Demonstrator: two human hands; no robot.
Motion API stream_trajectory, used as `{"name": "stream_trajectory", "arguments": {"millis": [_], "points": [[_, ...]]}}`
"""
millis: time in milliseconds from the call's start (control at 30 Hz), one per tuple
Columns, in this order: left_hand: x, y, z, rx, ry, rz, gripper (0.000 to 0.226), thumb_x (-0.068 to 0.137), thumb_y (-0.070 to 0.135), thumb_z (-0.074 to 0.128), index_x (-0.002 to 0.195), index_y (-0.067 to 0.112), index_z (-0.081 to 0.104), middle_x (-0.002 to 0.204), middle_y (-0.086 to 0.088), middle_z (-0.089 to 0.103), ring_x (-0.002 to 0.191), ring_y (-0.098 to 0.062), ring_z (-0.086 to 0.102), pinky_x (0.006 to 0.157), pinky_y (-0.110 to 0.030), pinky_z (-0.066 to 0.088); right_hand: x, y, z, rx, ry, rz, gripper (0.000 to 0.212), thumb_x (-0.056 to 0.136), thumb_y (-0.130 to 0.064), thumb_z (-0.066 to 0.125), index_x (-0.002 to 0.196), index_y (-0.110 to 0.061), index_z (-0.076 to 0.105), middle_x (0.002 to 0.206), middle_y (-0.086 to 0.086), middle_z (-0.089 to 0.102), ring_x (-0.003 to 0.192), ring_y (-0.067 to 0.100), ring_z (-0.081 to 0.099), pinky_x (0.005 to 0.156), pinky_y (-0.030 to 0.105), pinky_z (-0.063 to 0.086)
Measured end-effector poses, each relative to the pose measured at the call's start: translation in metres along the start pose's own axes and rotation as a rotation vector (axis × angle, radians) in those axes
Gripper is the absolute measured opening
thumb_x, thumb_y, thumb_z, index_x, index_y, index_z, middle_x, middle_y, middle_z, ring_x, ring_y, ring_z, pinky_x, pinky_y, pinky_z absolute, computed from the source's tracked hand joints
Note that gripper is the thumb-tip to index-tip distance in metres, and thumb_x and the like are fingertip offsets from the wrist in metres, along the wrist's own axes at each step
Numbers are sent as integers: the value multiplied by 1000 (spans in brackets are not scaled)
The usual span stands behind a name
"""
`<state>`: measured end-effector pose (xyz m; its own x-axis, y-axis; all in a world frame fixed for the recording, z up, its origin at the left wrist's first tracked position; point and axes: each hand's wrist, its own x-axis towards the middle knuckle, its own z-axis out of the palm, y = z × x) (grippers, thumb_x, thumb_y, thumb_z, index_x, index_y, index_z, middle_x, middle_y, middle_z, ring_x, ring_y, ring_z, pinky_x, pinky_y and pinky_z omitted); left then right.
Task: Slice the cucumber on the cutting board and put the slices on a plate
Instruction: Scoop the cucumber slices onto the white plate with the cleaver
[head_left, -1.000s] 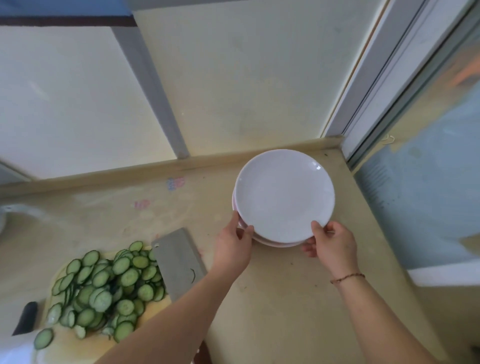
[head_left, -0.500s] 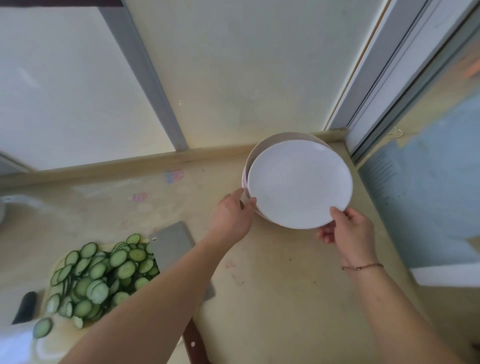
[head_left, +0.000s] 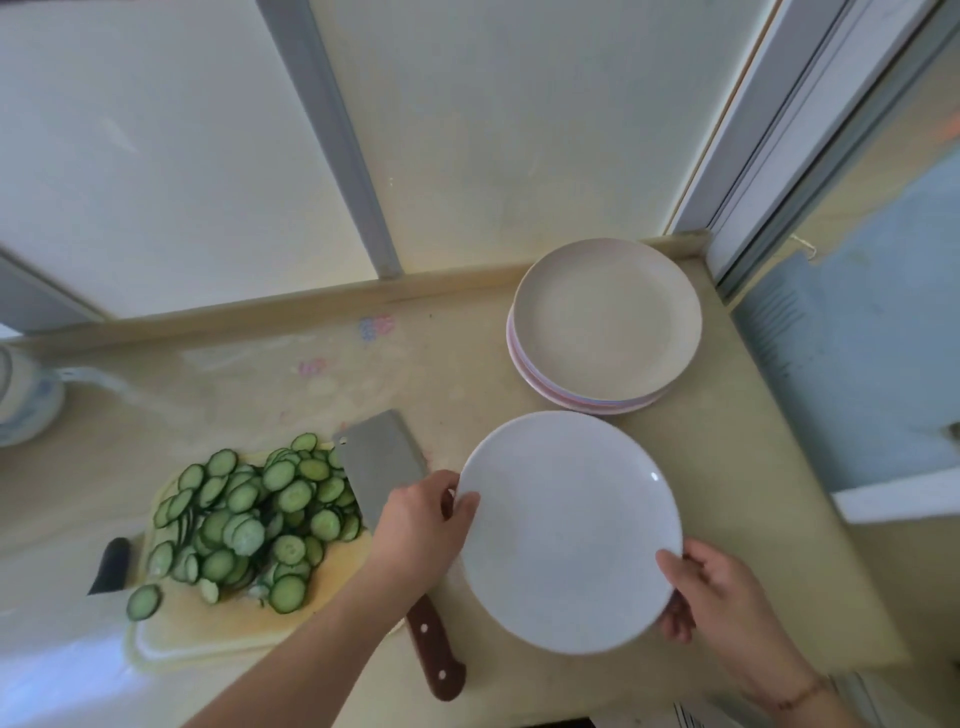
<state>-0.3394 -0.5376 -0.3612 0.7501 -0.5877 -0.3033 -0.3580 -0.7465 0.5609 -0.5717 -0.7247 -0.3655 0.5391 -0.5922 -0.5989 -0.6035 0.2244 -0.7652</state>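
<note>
A heap of thin green cucumber slices (head_left: 249, 514) lies on a pale cutting board (head_left: 208, 631) at the lower left. A white plate (head_left: 569, 530) is held over the counter between both hands. My left hand (head_left: 421, 525) grips its left rim, fingers curled over the edge. My right hand (head_left: 711, 592) holds the lower right rim, thumb on top. A cleaver (head_left: 382, 467) with a brown handle (head_left: 436, 652) lies on the board's right edge, partly under my left forearm.
A stack of several plates (head_left: 605, 325), beige on top, sits in the far right corner of the counter. A black object (head_left: 110, 566) lies at the board's left edge. A white appliance (head_left: 26, 400) stands at far left. Wall behind, counter edge on the right.
The white plate was lifted off the stack and carried toward me and left, closer to the cutting board. Both hands kept their hold on its rim.
</note>
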Motion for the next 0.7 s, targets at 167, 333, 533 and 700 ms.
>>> {"name": "stream_trajectory", "arguments": {"millis": [167,333,533,700], "points": [[-5,5,1,510,-70,137,38,101,61,38,97,26,53,96,10,60,95,-15,57,67,-30,39,3,0,-6,-123,4,49,16,101,-7,50,98,2,64,47,17,60,34,20,49,34,22,34],[-6,-1,-1,528,-58,166,41,103,61,35,107,27,58,100,10,63,94,-16,61,71,-31,48,-2,-15,-9,-391,221,48,34,95,-35,60,78,-6,66,50,8,67,44,27,65,42,25,43],[-22,-76,-20,216,291,540,9,91,22,62,89,15,69,86,4,63,77,-21,59,59,-37,52,-59,-45,79,-648,364,-558,39,83,-54,46,71,-20,60,55,-8,61,46,18,60,47,28,48],[-25,-126,-57,342,389,588,28,89,22,63,114,14,71,117,-2,69,112,-28,60,95,-44,51,-67,-31,205,-1133,-51,-587,63,84,-79,25,90,-24,55,70,-7,58,51,11,54,42,24,35]]}}
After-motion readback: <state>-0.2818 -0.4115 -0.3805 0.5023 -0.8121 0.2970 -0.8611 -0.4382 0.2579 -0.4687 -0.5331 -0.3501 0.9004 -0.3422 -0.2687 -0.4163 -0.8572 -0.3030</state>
